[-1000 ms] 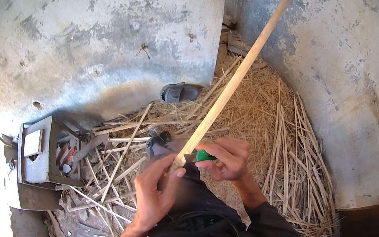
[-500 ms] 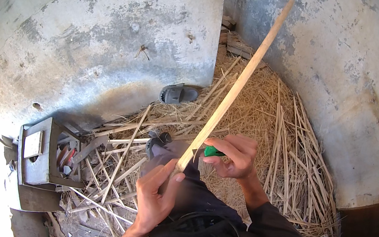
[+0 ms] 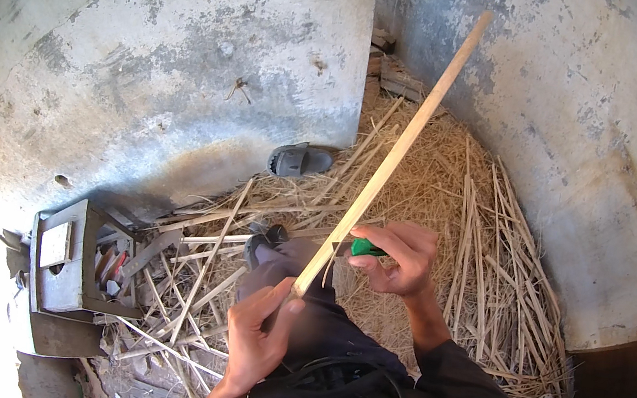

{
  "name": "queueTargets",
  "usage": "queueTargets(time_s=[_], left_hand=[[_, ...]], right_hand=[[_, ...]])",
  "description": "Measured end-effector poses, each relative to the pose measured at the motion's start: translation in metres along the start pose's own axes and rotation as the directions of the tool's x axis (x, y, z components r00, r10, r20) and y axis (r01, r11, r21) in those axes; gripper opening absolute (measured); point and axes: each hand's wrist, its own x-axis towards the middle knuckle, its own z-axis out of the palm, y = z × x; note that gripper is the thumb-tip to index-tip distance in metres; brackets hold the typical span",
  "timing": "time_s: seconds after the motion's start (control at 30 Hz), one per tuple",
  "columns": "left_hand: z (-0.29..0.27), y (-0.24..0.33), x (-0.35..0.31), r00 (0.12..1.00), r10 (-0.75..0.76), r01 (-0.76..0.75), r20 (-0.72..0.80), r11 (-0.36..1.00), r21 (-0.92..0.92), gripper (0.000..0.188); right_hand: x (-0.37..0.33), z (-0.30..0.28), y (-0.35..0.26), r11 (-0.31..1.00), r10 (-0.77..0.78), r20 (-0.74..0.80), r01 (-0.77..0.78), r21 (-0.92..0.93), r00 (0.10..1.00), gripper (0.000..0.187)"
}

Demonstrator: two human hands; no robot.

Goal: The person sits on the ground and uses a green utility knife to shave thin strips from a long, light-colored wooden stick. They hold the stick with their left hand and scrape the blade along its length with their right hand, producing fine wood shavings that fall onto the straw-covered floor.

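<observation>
A long, pale wooden strip (image 3: 389, 164) slants up and away to the right, its near end pinched between the thumb and fingers of my left hand (image 3: 259, 330). My right hand (image 3: 402, 259) is closed on a small green-handled knife (image 3: 365, 247), held against the strip's right side a little above my left hand. The thin blade shows only faintly where it meets the wood. Just below it, a narrow sliver (image 3: 328, 270) stands off from the strip. Most of the knife is hidden in my fingers.
Shavings (image 3: 430, 166) cover the floor, with several loose strips (image 3: 498, 267) piled at the right wall and more at the left. A grey sandal (image 3: 301, 160) lies by the left wall (image 3: 175, 54). A battered box (image 3: 66, 264) with odds and ends stands at the left.
The strip and its far tip have dropped slightly lower. My right hand and the knife have shifted a little to the right and up the strip, and the sliver has lengthened.
</observation>
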Motion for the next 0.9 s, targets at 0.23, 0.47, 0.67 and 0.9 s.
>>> queueTargets(time_s=[0.23,0.47,0.67,0.9], left_hand=[[-0.004,0.0,-0.006,0.997,-0.07,0.07,0.027,0.997,-0.016,0.029],[-0.011,-0.001,-0.016,0.984,-0.168,0.171,0.062,0.985,-0.036,0.033],[-0.015,-0.01,-0.025,0.98,-0.188,0.192,0.067,0.98,-0.054,0.034],[-0.02,-0.016,-0.036,0.976,-0.191,0.193,0.107,0.981,-0.011,0.026]], right_hand=[[-0.003,0.003,0.009,0.998,0.048,-0.046,-0.046,0.038,0.998,0.031],[0.003,-0.001,0.016,0.999,0.036,-0.021,-0.035,0.028,0.999,0.028],[0.006,-0.003,0.021,0.997,0.074,-0.016,-0.074,0.035,0.997,0.029],[0.007,-0.01,0.043,0.986,0.164,-0.079,-0.163,0.022,0.983,0.032]])
